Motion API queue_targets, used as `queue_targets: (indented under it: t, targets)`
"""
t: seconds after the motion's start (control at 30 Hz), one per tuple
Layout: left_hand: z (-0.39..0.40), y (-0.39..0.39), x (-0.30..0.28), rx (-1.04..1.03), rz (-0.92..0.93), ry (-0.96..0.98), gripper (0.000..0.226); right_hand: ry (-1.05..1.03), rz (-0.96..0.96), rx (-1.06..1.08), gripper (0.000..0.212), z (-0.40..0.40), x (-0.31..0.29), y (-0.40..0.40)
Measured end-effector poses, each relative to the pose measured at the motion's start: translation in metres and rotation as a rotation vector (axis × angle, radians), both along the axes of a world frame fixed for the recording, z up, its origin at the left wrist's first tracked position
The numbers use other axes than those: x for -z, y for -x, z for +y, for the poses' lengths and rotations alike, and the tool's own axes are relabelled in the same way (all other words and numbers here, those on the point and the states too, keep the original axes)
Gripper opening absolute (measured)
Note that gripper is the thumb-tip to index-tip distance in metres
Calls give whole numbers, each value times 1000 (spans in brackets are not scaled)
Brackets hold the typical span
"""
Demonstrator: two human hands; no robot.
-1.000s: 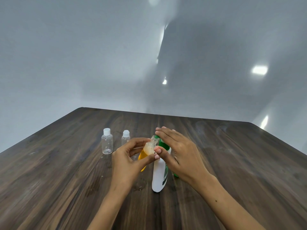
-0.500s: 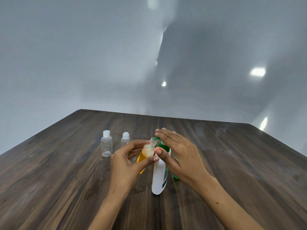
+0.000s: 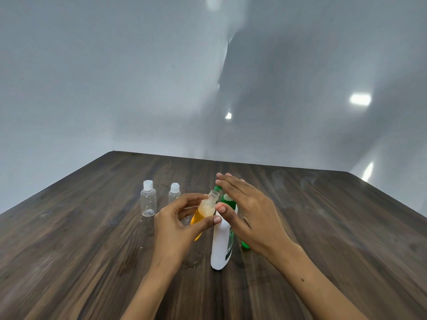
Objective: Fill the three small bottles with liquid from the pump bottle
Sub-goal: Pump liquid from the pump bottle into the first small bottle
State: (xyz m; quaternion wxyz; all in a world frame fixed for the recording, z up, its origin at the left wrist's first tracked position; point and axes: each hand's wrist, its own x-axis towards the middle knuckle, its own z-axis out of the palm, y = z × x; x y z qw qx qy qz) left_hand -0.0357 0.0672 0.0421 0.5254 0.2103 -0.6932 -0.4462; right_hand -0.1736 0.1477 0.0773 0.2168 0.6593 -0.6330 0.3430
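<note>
Two hands met near the middle of the dark wooden bench [image 3: 323,227]. Left hand [image 3: 175,229] held one uncapped small bottle [image 3: 205,210] tilted, its grip pinched round the body between thumb and curled fingers, the open neck pointing up and to the right toward the green pump head [image 3: 225,196]. That bottle was partly filled with amber liquid, pale and foamy near the shoulder. Right hand [image 3: 251,213] hovered flat over the pump head, fingers straight and lying together, thumb stretched toward the tilted bottle's shoulder; whether the palm touched the pump could not be told. The white pump bottle [image 3: 220,245] stood upright on the bench just right of the left hand, its green-printed label facing right. A small green thing [image 3: 245,245] showed at the bench surface just behind the pump bottle, mostly hidden by the right wrist.

Two more clear small bottles stood upright with white caps on, to the far left of the hands: the left empty bottle [image 3: 148,202] stood apart from everything, and the second capped bottle [image 3: 174,195] stood just right of it, its lower half hidden behind the left fingers. Neither showed any liquid.

Bare wood ran wide to the left edge, to the right edge and toward the far edge beyond the bottles. Near the viewer, both forearms crossed the bench, with open surface between them. A small wet spot [image 3: 195,263] lay just left of the pump bottle's base.
</note>
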Motion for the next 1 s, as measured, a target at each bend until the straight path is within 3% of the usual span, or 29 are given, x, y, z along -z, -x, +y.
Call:
queue_targets:
  t: [1.0]
  targets:
    - [-1, -2, 2, -9, 15, -7, 52, 28, -47, 2, 79, 0, 7, -2]
